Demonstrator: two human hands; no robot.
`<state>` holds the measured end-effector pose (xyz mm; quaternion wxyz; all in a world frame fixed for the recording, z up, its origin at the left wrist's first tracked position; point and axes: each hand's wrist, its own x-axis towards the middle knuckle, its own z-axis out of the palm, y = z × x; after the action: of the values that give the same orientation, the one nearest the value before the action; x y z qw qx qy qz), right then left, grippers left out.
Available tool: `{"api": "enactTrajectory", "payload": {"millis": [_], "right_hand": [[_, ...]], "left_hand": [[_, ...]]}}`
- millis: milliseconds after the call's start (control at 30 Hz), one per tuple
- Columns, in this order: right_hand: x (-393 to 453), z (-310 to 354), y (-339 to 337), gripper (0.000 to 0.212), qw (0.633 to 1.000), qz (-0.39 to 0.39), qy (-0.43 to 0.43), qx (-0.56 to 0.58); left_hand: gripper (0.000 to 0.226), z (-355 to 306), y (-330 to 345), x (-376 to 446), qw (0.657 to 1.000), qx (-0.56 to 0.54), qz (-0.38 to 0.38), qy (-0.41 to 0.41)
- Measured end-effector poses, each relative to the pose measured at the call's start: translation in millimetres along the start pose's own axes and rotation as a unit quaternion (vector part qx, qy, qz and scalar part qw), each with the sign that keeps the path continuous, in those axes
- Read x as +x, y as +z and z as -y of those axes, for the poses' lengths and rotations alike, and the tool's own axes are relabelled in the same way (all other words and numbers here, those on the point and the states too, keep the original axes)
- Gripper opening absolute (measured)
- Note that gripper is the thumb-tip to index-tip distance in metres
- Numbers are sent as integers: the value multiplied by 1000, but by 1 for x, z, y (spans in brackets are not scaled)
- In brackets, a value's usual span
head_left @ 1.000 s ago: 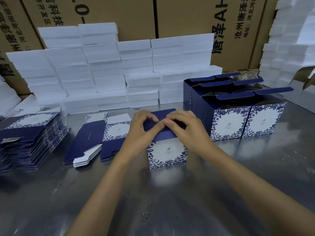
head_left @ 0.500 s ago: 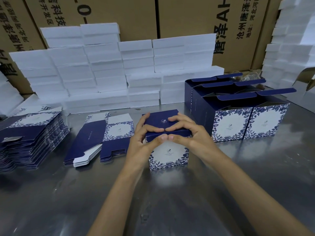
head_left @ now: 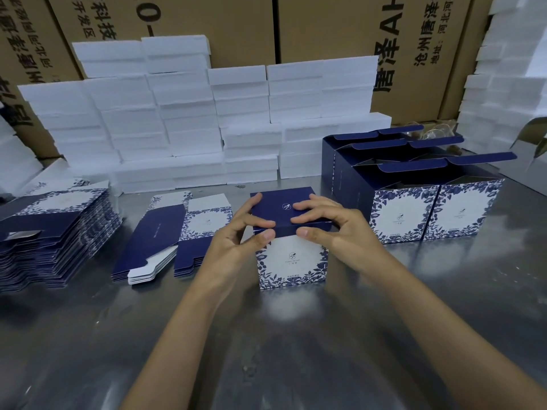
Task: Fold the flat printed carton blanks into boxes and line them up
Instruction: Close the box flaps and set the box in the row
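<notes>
A folded blue-and-white floral box stands upright mid-table, its dark blue lid lying flat on top. My left hand and my right hand hold the lid from either side. Their fingers lie on its top, and the thumbs and forefingers pinch its front edge. To the right, several folded boxes stand in rows with their lids up. Flat blanks lie in a tall stack at the left and in two small piles beside the box.
The table is shiny metal. White foam blocks are stacked along the back, with more white blocks at the far right. Brown printed cartons form a wall behind them.
The lid has come down from half-folded to flat on the box. My hands have spread from its middle to its front edge.
</notes>
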<state>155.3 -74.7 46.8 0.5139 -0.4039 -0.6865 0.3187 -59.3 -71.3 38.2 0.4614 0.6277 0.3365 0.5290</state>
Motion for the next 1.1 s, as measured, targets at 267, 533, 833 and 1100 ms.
{"api": "enactTrajectory", "payload": {"millis": [267, 533, 833, 1100], "right_hand": [[-34, -12, 33, 36, 934, -137, -104, -312], [-25, -31, 35, 53, 896, -176, -37, -405], [27, -68, 38, 83, 810, -154, 8, -566], [104, -110, 16, 98, 821, -125, 34, -556]], "left_hand": [[45, 12, 1, -15, 998, 53, 31, 24], [68, 30, 24, 3, 977, 207, -16, 41], [88, 69, 73, 67, 976, 175, -132, 18], [47, 109, 82, 142, 957, 224, -169, -79]]}}
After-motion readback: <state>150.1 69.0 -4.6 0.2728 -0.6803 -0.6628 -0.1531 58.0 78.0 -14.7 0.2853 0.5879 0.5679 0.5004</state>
